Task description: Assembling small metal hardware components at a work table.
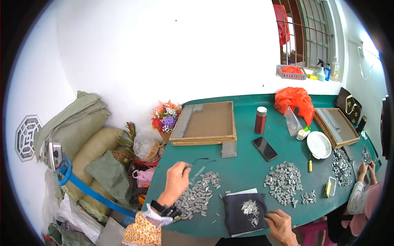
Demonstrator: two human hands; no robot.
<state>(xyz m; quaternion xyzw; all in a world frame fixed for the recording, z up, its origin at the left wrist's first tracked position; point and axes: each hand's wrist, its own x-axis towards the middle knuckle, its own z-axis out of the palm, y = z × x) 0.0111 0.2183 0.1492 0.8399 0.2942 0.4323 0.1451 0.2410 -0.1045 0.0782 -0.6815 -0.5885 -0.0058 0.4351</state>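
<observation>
1. The green desk [246,170] spread beyond the dark cloth and to both sides of it.
2. The dark cloth [234,215] lay roughly square, over a pale sheet [245,191] that showed along the cloth's far edge.
3. Left of the cloth sat a left heap [195,199] of small grey metal parts; a right heap [283,182] lay beyond the cloth to its right.
4. The right hand [282,227] was at the cloth's right edge, clearly nearer to it than the other; its fingers were bent there, and whether they pinched the fabric I could not tell.
5. The left hand [176,178] was beyond the cloth to its left, fingers closed on the dark-framed glasses [202,158], which looked thin, partly clear and opened out toward the cloth's side.
6. The small pile [250,208] lay on the cloth's right half, just left of the right fingers, its long axis running from the cloth's far side toward its near edge. The pieces looked slender, silvery and loosely crossed.
</observation>
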